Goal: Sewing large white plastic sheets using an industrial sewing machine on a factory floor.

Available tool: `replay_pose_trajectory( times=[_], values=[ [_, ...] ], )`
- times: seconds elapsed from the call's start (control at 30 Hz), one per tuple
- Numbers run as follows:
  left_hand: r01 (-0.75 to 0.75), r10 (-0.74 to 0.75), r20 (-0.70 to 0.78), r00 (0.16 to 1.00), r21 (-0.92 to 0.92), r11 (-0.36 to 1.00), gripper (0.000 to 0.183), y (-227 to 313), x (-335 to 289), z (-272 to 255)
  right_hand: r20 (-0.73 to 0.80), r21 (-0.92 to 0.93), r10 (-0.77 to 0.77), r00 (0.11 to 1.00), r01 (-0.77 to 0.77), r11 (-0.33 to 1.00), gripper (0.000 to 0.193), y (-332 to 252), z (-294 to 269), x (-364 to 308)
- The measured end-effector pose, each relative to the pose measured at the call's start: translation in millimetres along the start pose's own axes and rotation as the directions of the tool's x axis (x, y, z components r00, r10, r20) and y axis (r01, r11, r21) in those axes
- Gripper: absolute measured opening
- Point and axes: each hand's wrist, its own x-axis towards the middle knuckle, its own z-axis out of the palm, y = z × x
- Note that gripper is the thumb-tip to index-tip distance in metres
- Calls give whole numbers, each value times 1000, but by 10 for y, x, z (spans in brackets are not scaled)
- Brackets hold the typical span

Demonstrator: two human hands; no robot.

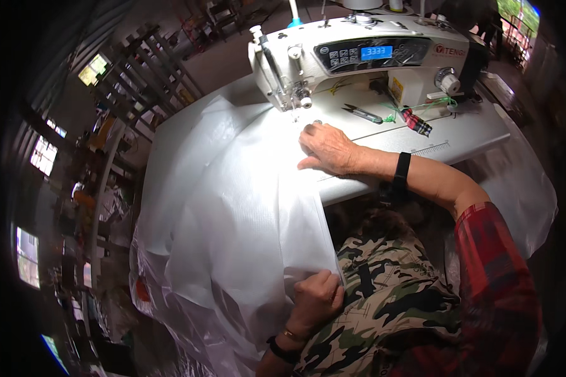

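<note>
A large sheet of thin white fabric spreads over the sewing table and hangs down its near left side. Low in view, my left hand is closed in a fist on the right edge of this fabric, above my lap. My right hand rests palm down on the fabric beside the needle, its thumb spread from the bent fingers. Bright lamp glare washes out the cloth there. Over it stands a white sewing machine, its presser foot close to my right fingertips.
Thread snips lie on the machine bed, with a plaid cloth scrap and green thread to their right. A printed ruler runs along the table's near edge. Clear plastic sheeting hangs at the right. Wooden racks stand far left.
</note>
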Motion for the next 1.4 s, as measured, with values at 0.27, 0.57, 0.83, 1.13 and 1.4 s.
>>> replay_pose_trajectory(
  times=[0.27, 0.57, 0.83, 1.13, 1.4],
  values=[
    [-56, 58, -38, 998, 52, 997, 11, -193, 156, 8, 10, 13, 44, 999, -45, 999, 52, 61, -12, -52],
    [-78, 89, -52, 995, 192, 978, 13, -435, 745, -239, -52, 26, 39, 998, -38, 999, 55, 67, 25, -18],
    [-74, 90, -53, 995, 248, 966, 21, -582, 1396, -234, -68, 93, 63, 996, -57, 994, 45, -22, -95, -89],
    [-23, 58, -129, 990, 258, 966, 23, -767, 1985, -344, -101, 48, 113, 988, -108, 993, 42, 27, -25, -34],
    [128, -91, -254, 963, 131, 983, 34, -465, 1566, -229, -77, 51, 102, 992, -98, 994, 40, -12, -30, -97]
  ],
)
